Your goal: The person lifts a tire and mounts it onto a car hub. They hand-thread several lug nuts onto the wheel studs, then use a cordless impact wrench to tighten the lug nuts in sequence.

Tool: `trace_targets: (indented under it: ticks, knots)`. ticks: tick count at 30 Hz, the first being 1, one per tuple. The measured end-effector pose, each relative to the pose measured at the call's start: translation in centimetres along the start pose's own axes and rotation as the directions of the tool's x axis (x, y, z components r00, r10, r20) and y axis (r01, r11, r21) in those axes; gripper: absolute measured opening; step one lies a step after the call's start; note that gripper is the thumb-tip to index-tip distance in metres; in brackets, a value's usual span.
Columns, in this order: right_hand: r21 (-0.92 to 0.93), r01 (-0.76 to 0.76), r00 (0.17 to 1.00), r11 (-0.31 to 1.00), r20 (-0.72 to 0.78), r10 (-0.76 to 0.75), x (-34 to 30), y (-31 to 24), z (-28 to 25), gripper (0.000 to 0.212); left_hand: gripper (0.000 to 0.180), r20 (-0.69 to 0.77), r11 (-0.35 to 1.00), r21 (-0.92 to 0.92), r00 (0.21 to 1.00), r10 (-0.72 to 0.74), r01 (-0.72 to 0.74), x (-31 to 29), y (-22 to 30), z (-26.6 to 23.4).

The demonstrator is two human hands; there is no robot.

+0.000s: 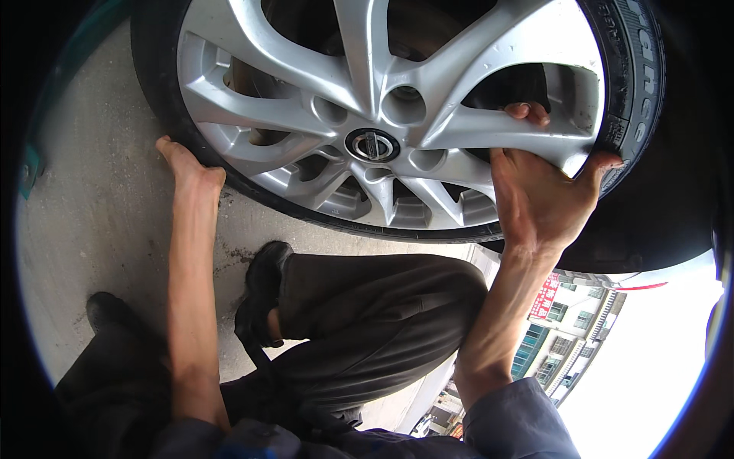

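Head view: at left, the left forearm comes straight up from the lower edge, and the left hand (191, 164) is bent at the wrist against the lower-left edge of a black tyre (155, 76); one digit points out to the left, the others are hidden, so I cannot tell how far its grip is closed. The silver-spoked wheel (373, 111) fills the top, between the hands. At right, the right forearm slants up; the right hand (544, 195) grips a spoke (474, 130), fingertips curled round it, thumb spread onto the tyre.
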State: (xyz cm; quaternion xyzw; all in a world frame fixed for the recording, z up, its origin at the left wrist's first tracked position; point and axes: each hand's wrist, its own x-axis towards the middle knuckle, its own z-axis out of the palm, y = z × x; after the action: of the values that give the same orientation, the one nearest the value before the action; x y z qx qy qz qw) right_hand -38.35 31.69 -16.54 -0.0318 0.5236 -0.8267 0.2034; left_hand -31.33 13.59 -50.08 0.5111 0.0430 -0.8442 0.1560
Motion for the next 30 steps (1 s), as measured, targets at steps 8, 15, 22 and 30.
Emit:
trace_targets:
  ticks: [8,15,22,30]
  knots:
    - [-0.002,0.011,1.0,1.0,0.024,-0.011,-0.9,-0.1,-0.1,0.088,0.059,0.026,1.0,0.014,0.999,-0.024,0.024,-0.4,0.5,0.3]
    - [0.024,0.087,0.996,0.996,0.035,-0.088,-1.8,0.4,-1.5,0.085,0.05,0.092,1.0,-0.007,0.995,0.023,-0.022,0.3,0.9,1.9]
    - [0.091,0.077,0.996,0.993,-0.057,-0.072,-2.7,0.0,-2.4,0.078,0.065,0.249,0.993,-0.001,0.962,0.111,-0.115,-3.0,1.4,2.8]
    - [0.146,0.071,0.992,0.987,-0.113,-0.055,-2.7,-0.2,-1.8,0.066,0.069,0.196,0.967,0.121,0.96,0.199,-0.225,-6.1,3.4,3.8]
